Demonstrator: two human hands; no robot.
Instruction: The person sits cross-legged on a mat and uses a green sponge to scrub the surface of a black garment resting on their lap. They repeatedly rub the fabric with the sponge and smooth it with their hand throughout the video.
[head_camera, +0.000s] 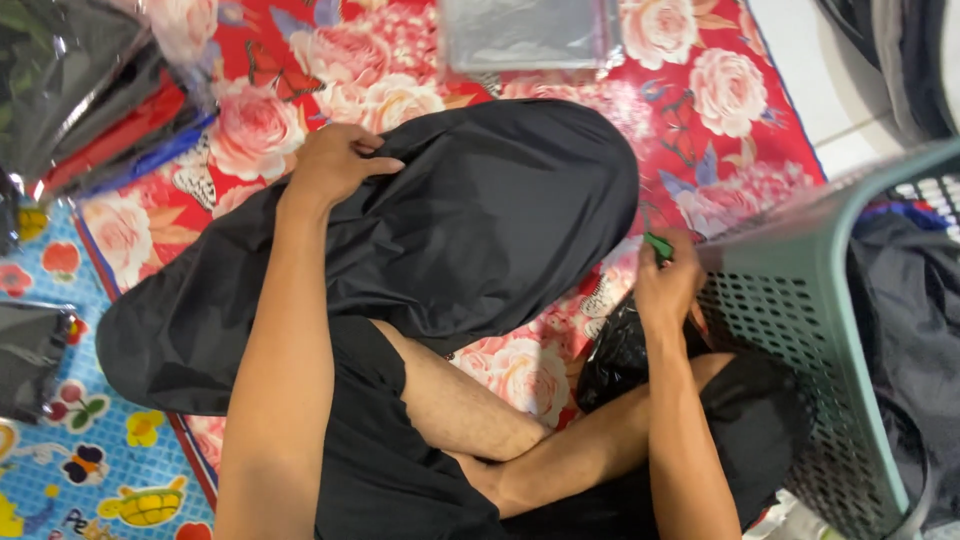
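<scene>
Left hand (335, 160) closed, pinching the far edge of the black garment (470, 220); right hand (665, 285) closed round a small green object (658, 246), just beside the green laundry basket (800, 300). Garment spread between both hands over the floral mat (730, 110), long axis running from near-left to far-right. Left hand already touching it; right hand just off its right edge.

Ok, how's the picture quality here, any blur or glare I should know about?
Head view: light is even and bright, with soft shadows. The green basket's rim is smeared, looking like motion blur. Glare streaks the plastic-wrapped packets at top left and the clear bag at top centre. The black cloth under the left hand shows little fold detail; the right hand is fairly sharp.
</scene>
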